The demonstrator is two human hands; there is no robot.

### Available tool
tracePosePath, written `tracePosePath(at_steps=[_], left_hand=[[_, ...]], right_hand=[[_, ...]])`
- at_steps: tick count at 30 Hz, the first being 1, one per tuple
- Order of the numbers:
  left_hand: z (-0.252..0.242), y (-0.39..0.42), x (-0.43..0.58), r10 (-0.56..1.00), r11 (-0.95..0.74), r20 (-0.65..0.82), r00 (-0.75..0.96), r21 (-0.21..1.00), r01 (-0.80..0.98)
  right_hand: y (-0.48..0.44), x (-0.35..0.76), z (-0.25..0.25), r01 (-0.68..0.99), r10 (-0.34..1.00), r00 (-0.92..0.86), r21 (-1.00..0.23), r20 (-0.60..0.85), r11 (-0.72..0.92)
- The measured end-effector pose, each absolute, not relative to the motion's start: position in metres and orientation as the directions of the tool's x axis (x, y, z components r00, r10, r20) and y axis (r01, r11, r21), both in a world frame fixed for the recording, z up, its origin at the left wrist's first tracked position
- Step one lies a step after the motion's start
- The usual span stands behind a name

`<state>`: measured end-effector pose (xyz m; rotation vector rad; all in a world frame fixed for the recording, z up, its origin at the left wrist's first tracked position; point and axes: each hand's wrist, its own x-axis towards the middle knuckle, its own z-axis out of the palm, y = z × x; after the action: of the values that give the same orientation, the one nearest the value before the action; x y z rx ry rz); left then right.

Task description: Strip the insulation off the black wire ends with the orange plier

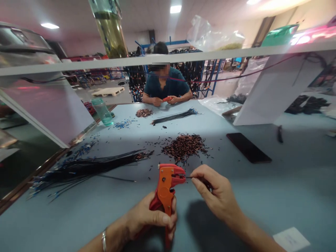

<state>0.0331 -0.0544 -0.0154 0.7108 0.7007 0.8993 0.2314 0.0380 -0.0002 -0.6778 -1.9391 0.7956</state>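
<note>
My left hand [160, 211] is wrapped round the handles of a red and orange wire stripper [166, 185], held upright with its jaws facing right. Between the thumb and forefinger of my right hand [215, 185] is a thin black wire [189, 177], its tip at the stripper's jaws. Whether the jaws are clamped on the wire I cannot tell. Just beyond the tool lies a heap of short black and copper-coloured offcuts [185, 147]. A bundle of long black wires [97, 166] with blue ends stretches across the table on the left.
Across the table [126, 224], a person [168, 84] holds a red tool. Near them are a smaller offcut pile [144, 112], another wire bundle [175, 116] and a green cup [102, 112]. A black phone [248, 147] lies right; a white shelf [183, 57] spans overhead.
</note>
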Motion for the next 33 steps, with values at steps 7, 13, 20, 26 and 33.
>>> tracePosePath(at_steps=[7, 13, 20, 26, 33], left_hand=[[-0.0149, -0.0554, 0.0334, 0.847, 0.463, -0.252, 0.468, 0.782, -0.417], [-0.0135, -0.0551, 0.0345, 0.84, 0.466, -0.247, 0.482, 0.783, -0.411], [-0.0129, -0.0557, 0.0339, 0.834, 0.485, -0.269, 0.481, 0.774, -0.407], [-0.0168, -0.0565, 0.0329, 0.832, 0.488, -0.266, 0.488, 0.769, -0.414], [-0.0176, -0.0576, 0.0337, 0.818, 0.504, -0.272, 0.508, 0.763, -0.405]], right_hand=[[0.0376, 0.2308, -0.0011, 0.167, 0.689, -0.455, -0.706, 0.564, 0.688], [0.0365, 0.2302, -0.0031, 0.183, 0.673, -0.476, -0.685, 0.566, 0.706], [0.0335, 0.2312, -0.001, 0.157, 0.614, -0.468, -0.624, 0.636, 0.766], [0.033, 0.2326, -0.0006, 0.19, 0.579, -0.487, -0.567, 0.654, 0.801], [0.033, 0.2321, -0.0029, 0.255, 0.517, -0.5, -0.452, 0.695, 0.855]])
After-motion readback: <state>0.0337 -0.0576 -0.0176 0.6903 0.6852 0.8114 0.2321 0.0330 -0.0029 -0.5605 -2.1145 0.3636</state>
